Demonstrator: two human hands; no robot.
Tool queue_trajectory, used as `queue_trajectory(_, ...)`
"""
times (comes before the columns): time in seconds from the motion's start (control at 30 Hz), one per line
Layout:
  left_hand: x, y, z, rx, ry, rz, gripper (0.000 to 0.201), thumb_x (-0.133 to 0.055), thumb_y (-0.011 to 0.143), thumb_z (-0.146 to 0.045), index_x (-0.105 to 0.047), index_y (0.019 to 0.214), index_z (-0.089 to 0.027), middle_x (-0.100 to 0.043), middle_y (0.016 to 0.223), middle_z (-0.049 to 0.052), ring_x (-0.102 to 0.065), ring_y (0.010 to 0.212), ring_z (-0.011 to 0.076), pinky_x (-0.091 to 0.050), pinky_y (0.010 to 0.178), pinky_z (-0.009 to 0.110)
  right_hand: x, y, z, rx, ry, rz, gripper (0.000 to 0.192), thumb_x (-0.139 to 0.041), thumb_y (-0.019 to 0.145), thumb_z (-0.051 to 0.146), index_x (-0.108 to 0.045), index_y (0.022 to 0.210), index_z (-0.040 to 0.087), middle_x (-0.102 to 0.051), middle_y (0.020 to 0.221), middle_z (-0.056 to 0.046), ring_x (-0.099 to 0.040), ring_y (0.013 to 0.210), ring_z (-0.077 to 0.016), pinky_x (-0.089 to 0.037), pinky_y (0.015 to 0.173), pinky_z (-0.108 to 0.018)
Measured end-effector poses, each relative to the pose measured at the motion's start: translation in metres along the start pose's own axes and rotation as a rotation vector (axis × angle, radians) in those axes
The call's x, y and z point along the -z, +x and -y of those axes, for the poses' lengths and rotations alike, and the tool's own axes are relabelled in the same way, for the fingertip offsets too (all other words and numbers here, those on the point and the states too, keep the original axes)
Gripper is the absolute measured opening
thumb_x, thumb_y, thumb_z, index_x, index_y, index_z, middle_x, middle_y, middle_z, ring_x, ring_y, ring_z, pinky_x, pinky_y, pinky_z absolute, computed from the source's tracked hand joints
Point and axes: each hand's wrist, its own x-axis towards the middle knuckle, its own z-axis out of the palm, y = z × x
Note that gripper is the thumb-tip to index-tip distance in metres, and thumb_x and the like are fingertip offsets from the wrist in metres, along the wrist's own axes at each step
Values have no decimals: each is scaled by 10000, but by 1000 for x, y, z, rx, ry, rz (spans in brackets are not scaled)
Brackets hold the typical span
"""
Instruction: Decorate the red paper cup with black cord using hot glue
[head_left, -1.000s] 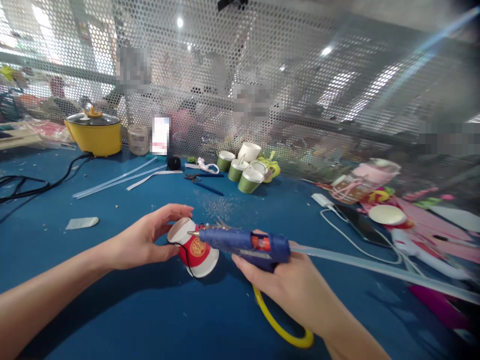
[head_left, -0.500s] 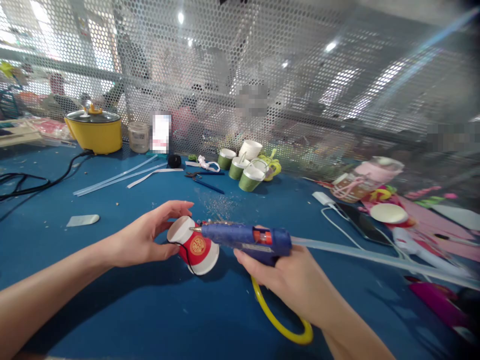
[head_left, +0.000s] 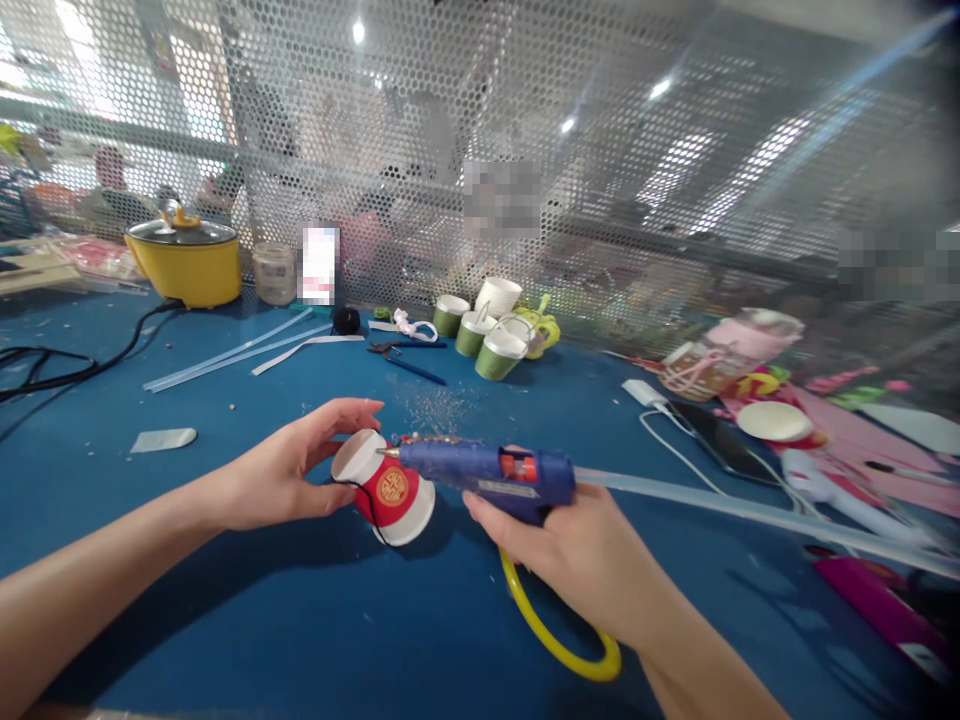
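Observation:
My left hand (head_left: 292,465) is closed around the near rim of a red and white paper cup shape (head_left: 390,495), which lies tilted on the table. It narrows in the middle, bears a gold emblem on its red band, and has a black cord running down its side. In my right hand (head_left: 577,560) is a blue glue gun (head_left: 457,465), gripped by its handle. Its metal tip meets or nearly meets the cup's white upper part; I cannot tell which. A clear glue stick (head_left: 675,488) sticks out of the gun's back, and a yellow loop (head_left: 555,650) hangs below it.
Pliers (head_left: 405,360) and several green and white cups (head_left: 501,355) stand farther back. A yellow pot (head_left: 184,262) is at the left, near a glass jar (head_left: 274,273). At the right lie a phone (head_left: 724,440) with a white cable and a purple object (head_left: 877,605). Perforated metal forms the back.
The view has shifted very slightly. Both hands, the cup and the glue gun keep nearly the same positions, with the gun's tip still at the cup's white part.

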Motion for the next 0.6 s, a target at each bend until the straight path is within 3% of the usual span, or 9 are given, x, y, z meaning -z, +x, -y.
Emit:
queue_trajectory(0.2,0,0,-1,-5,7,-20,591,-586,722,-114,-329,1234,-257,-449,1206,78,-456,1107,212,-366,950,369,1,0,6,81,3,-10,117,-518,735,234,-601,656,212,-632,627,16,-557,552,-131,-474,564,-224)
queue_trajectory(0.6,0,1,-2,3,20,-21,585,-584,717,-114,-325,1225,-247,-458,1186,78,-472,1074,204,-388,920,367,5,1,8,106,15,47,151,-511,738,219,-656,779,231,-676,756,-13,-615,667,-165,-504,656,-251)
